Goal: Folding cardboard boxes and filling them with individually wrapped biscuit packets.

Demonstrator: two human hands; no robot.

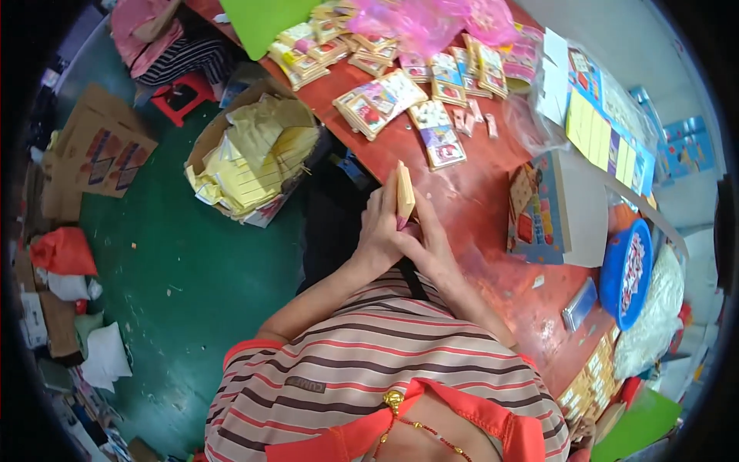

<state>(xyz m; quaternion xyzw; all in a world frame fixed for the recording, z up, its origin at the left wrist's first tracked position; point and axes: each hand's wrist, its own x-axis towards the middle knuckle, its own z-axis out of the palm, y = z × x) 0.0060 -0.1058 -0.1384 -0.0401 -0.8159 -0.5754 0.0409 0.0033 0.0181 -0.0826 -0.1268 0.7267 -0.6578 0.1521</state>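
Note:
In front of my body, at the edge of the red table [485,223], both my hands come together around a small stack of cream-coloured cards [405,194]. The stack stands on edge, its narrow side up. My left hand [376,242] is closed along its left side, and my right hand [433,240] is closed along its right side, with the thumbs low on it. Beyond them on the table lie a printed card pack [439,135] with a strawberry picture and a wider group of similar packs [379,102]. Beside these are several small pink-and-white pieces [469,123].
More packs and pink plastic bags [431,23] cover the far table. On the right stand an open printed box [539,208], a blue basin [627,273] of small pieces and a flat device [580,304]. A carton of yellow sheets [254,165] sits left; a person [165,38] sits beyond.

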